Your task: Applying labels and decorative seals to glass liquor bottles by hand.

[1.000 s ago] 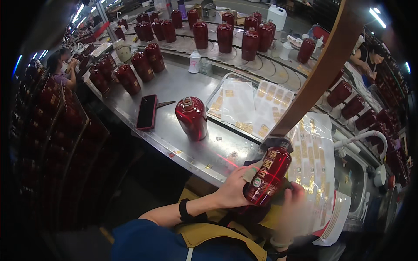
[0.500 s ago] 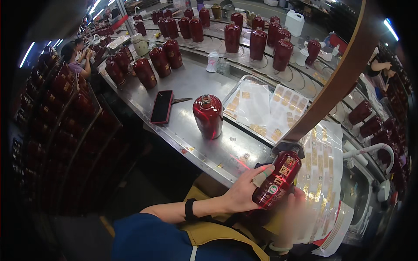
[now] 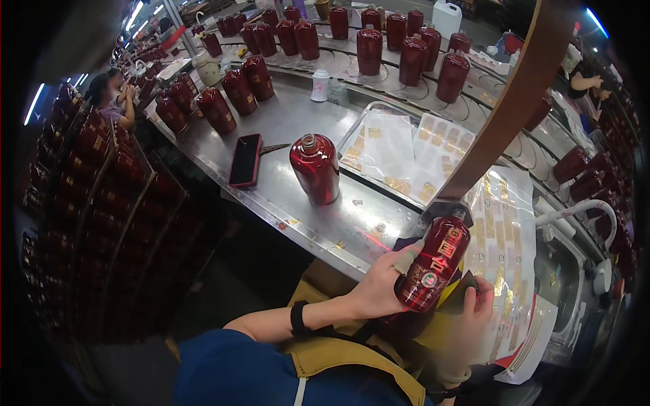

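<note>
Our left hand (image 3: 380,287) grips a bottle (image 3: 437,264), right hand (image 3: 470,318) has backed off pinching a dark scrap (image 3: 463,287); open bench edge (image 3: 313,238) at 9 o'clock

A phone (image 3: 245,161) in a red case lies on the metal bench (image 3: 288,111), to the left; beyond it stand a pale jar (image 3: 207,71) and a white container (image 3: 319,87); a white jug (image 3: 446,18) is far off; at right, a curved white tap (image 3: 590,205) rises beside a steel sink (image 3: 552,269).

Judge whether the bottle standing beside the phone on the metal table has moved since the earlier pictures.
No: the bottle keeps the same place beside the near left corner of the tray; the whole camera view has shifted.
</note>
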The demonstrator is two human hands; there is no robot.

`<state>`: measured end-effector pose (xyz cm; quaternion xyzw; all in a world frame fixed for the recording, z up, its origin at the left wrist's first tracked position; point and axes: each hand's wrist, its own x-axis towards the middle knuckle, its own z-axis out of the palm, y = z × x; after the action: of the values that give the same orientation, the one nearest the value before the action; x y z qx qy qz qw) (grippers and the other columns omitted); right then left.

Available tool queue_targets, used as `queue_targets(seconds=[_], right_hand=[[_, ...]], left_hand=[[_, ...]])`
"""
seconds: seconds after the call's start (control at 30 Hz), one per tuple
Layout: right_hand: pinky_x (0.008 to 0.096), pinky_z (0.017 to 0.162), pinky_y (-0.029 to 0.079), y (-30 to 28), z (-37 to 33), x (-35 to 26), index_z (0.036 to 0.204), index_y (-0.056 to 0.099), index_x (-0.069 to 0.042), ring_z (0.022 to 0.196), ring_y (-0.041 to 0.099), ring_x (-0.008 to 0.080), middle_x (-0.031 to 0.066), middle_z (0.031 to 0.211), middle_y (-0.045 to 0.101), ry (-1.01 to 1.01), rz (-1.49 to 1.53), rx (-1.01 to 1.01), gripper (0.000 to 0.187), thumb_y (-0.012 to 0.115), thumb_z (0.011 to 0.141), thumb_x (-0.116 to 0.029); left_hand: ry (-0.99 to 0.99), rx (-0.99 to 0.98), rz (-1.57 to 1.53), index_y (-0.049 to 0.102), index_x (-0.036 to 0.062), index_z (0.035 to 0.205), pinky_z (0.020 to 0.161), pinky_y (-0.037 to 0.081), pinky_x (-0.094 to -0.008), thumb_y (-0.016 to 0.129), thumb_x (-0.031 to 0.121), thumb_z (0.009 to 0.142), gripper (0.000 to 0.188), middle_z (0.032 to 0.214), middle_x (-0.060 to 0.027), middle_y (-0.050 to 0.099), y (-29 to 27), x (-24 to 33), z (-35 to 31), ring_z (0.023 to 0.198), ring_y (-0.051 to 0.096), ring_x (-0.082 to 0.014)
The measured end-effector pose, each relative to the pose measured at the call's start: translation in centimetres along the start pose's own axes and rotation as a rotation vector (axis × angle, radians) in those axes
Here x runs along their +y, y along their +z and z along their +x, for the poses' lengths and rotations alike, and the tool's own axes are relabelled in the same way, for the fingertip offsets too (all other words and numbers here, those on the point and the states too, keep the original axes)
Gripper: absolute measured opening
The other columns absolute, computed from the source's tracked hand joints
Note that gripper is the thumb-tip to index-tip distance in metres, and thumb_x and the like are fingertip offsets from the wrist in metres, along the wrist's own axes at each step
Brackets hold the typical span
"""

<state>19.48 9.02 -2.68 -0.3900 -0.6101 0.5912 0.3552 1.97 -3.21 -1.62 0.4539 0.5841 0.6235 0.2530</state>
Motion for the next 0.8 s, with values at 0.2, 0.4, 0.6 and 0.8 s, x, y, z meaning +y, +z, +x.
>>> queue_targets(seconds=[0.2,0.4,0.6,0.8], right_hand=[[0.0267,0.093,0.046,0.3,-0.3,-0.9,0.124,0.053,0.003,0.105,0.057,0.0129,0.0076,0.115,0.058,-0.025,-0.021,0.008,0.023,0.052,0.102,-0.004],[0.0271,0.093,0.045,1.3,-0.8,-1.7,0.123,0.054,0.003,0.105,0.056,0.0131,0.0075,0.114,0.058,-0.088,-0.029,0.008,0.023,0.052,0.102,-0.004],[0.0261,0.089,0.046,1.9,-1.1,0.8,0.122,0.055,0.002,0.100,0.057,0.0124,0.0056,0.110,0.060,-0.044,-0.084,-0.028,0.022,0.054,0.101,-0.004],[0.0276,0.094,0.047,0.3,-1.4,-0.8,0.122,0.056,0.003,0.105,0.059,0.0136,0.0070,0.113,0.061,-0.030,-0.076,0.010,0.023,0.055,0.100,-0.002]], left_hand=[[0.135,0.069,0.417,0.040,-0.0003,0.148,0.105,0.043,-0.0429,0.088,0.027,0.069,0.097,0.145,-0.0225,0.049,-0.1,-0.9,-1.3,0.123,0.055,-0.0387],[0.142,0.075,0.331,0.036,0.0006,0.152,0.104,0.043,-0.0434,0.088,0.024,0.069,0.101,0.145,-0.0224,0.048,-0.4,-0.9,-1.3,0.121,0.055,-0.0401],[0.159,0.018,0.555,0.033,0.0010,0.153,0.106,0.041,-0.0429,0.087,0.020,0.070,0.101,0.146,-0.0214,0.048,-0.7,-1.0,-3.1,0.122,0.053,-0.0395],[-0.023,0.023,0.263,0.031,0.0029,0.155,0.116,0.032,-0.0395,0.088,0.015,0.070,0.103,0.149,-0.0182,0.046,-0.1,-2.8,-2.9,0.137,0.044,-0.0322]])
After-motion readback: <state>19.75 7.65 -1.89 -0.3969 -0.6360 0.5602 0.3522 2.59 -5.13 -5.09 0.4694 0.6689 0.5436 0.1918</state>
